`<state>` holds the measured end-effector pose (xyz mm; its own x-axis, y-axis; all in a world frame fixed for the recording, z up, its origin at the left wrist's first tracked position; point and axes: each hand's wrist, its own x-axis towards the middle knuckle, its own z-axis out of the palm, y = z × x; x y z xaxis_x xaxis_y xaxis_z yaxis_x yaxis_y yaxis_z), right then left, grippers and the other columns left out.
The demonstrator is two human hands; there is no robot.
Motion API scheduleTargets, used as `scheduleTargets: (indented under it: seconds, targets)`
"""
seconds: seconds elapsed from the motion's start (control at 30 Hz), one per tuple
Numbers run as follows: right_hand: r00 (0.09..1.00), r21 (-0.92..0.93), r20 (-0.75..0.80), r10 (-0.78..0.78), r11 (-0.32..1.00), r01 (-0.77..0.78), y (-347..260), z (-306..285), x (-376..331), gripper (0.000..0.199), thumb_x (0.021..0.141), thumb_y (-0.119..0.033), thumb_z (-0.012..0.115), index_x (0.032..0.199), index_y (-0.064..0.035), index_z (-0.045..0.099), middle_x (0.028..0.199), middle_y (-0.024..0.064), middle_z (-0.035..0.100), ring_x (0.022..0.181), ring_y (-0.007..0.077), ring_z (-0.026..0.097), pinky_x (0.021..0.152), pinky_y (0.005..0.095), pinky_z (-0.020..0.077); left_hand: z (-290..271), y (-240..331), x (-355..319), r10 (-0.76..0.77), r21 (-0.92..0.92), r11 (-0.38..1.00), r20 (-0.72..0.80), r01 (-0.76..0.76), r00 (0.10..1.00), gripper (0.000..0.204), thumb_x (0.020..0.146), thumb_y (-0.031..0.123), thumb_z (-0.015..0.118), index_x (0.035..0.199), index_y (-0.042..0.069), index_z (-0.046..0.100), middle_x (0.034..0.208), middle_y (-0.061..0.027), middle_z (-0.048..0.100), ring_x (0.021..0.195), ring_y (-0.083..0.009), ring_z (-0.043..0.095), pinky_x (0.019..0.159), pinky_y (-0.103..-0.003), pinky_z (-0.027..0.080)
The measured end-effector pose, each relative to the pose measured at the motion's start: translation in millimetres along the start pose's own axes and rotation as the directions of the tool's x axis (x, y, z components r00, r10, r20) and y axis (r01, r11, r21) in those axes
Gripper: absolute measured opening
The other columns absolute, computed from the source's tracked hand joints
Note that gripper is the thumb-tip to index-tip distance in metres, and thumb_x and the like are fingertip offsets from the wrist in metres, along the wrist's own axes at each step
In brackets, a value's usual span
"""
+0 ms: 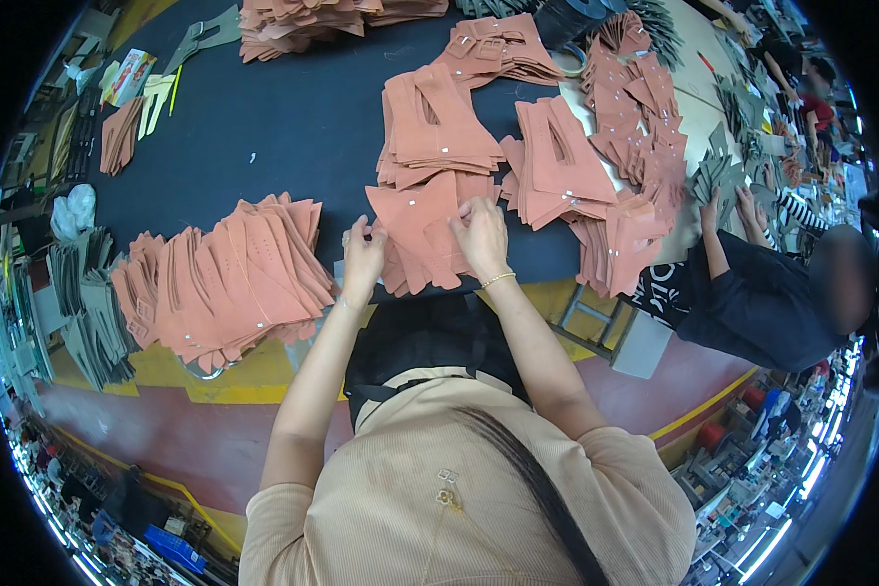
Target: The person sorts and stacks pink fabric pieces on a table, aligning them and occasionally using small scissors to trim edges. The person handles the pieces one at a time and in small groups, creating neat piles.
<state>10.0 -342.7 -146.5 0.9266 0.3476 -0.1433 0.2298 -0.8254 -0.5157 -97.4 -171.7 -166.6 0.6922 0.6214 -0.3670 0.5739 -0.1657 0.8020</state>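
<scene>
In front of my body, at the table's near edge, lies a salmon-pink cut piece (412,223) with a small white tag on it, looking like a flat shoe-upper part. My left hand (363,256) is closed in a pinch at its left edge. With curled fingers, my right hand (481,237) grips its right side. Just beyond, a stack of similar salmon pieces with slots (435,127) overlaps the far end of this one. Another slotted stack (562,161) sits to the right of my right hand. To the left of my left hand, a long fanned row of salmon pieces (239,273) rests along the edge.
More salmon piles lie on the dark table (264,127), including one at the far side (303,24). A dark cylinder (568,20) and a tape roll (574,61) stand at the back. Grey-green pieces (93,303) are at the left. A co-worker (767,293) handles grey-green parts at the right.
</scene>
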Motion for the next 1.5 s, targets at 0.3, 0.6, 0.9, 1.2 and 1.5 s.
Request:
scheduleTargets:
  seconds: [0.3, 0.6, 0.9, 1.2, 1.5]
  targets:
    - [0.961, 0.744, 0.276, -0.002, 0.634, -0.212, -5.0, -90.3, -72.5, 0.014, 0.091, -0.006, 0.061, 0.091, -0.0014, 0.048, 0.08, 0.007, 0.063, 0.076, 0.0144, 0.067, 0.062, 0.0258, 0.051, 7.7, -3.3, 31.3, 0.015, -0.131, 0.991, 0.022, -0.012, 1.0, 0.028, 0.08, 0.02, 0.071, 0.093, -0.003, 0.064, 0.086, -0.0145, 0.066, 0.077, -0.0216, 0.061, 0.072, -0.034, 0.049]
    - [0.896, 0.884, 0.443, 0.031, 0.148, -0.443, -6.7, -20.9, -52.7, 0.022, 0.095, -0.008, 0.056, 0.114, -0.0003, 0.049, 0.088, 0.009, 0.063, 0.073, 0.0132, 0.063, 0.066, 0.0261, 0.0524, 1.8, 11.2, 40.8, 0.103, -0.024, 0.995, 0.27, -0.1, 0.957, 0.025, 0.09, 0.015, 0.059, 0.104, -0.005, 0.064, 0.087, -0.0137, 0.068, 0.078, -0.0198, 0.061, 0.075, -0.033, 0.048]
    - [0.997, 0.458, 0.044, 0.062, 0.886, -0.075, 5.8, 31.5, -33.2, 0.027, 0.085, -0.004, 0.066, 0.108, 0.0019, 0.053, 0.1, 0.0162, 0.059, 0.074, 0.0221, 0.067, 0.068, 0.0292, 0.0556, -14.5, 50.0, 35.8, 0.0, -0.232, 0.962, 0.523, 0.142, 0.853, 0.041, 0.093, 0.026, 0.063, 0.123, -0.001, 0.056, 0.114, -0.0091, 0.062, 0.098, -0.0147, 0.056, 0.089, -0.029, 0.044]
    - [0.888, 0.163, -0.293, -0.355, 0.896, 0.412, 3.2, -79.3, -51.0, 0.032, 0.079, -0.013, 0.073, 0.107, -0.0029, 0.06, 0.102, 0.0098, 0.061, 0.083, 0.0284, 0.063, 0.073, 0.0358, 0.0508, -39.0, 108.6, -14.1, 0.535, -0.049, 0.734, 0.656, -0.677, 0.532, 0.021, 0.079, -0.001, 0.063, 0.099, 0.004, 0.066, 0.091, -0.0101, 0.064, 0.083, -0.0224, 0.061, 0.078, -0.031, 0.046]
    - [0.992, 0.553, 0.122, -0.026, 0.832, -0.046, -10.5, -77.0, -64.7, 0.02, 0.088, -0.018, 0.064, 0.095, 0.0009, 0.06, 0.076, 0.0151, 0.053, 0.066, 0.0303, 0.054, 0.062, 0.0363, 0.0453, -40.0, 157.9, -2.4, 0.444, 0.2, 0.771, 0.511, -0.605, 0.736, 0.042, 0.08, 0.016, 0.07, 0.118, 0.003, 0.056, 0.099, -0.0188, 0.06, 0.096, -0.0349, 0.056, 0.082, -0.041, 0.045]
